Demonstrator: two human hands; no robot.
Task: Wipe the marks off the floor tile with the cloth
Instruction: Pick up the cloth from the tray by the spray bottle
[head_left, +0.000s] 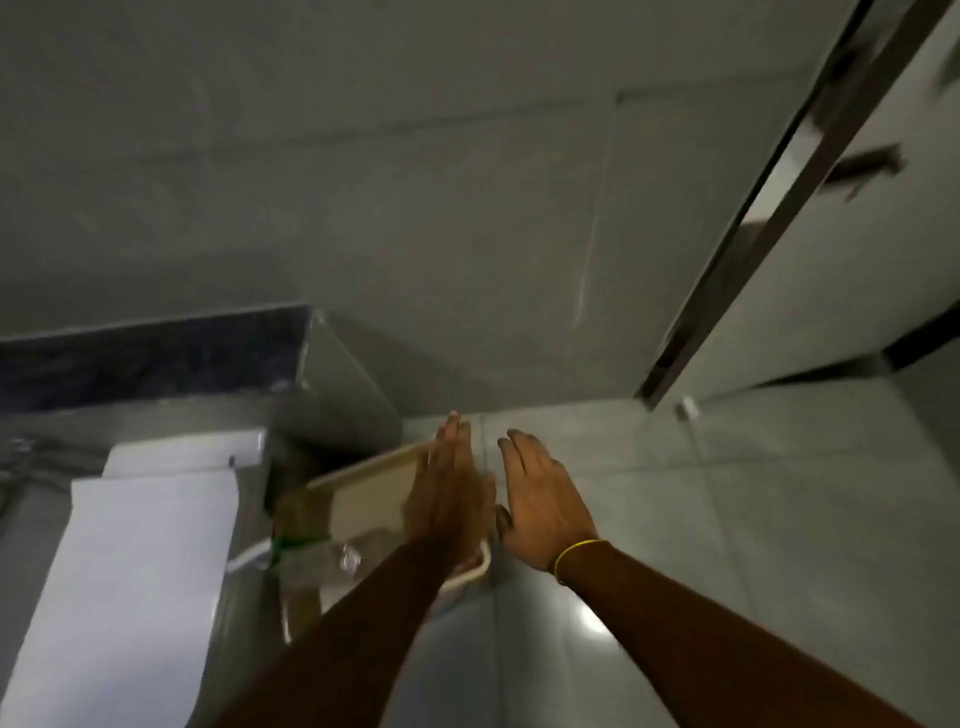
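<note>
Both hands empty, fingers straight: left hand (448, 488) edge-on over a cream bin (470, 571), right hand (540, 506) flat at its 3 o'clock, yellow band (574, 551) on wrist. Grey floor tile (675, 519) below; cloth unseen, no legible writing.

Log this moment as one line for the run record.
left hand open, empty | right hand open, empty | cloth not seen | both above bin and floor tile | wiping not started

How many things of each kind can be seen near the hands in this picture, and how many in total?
Hands: 2, the left hand and the right hand, both open and empty
Yellow wristband: 1
Beige bin: 1
White toilet: 1
Cloth: 0 visible
Total: 5
</note>
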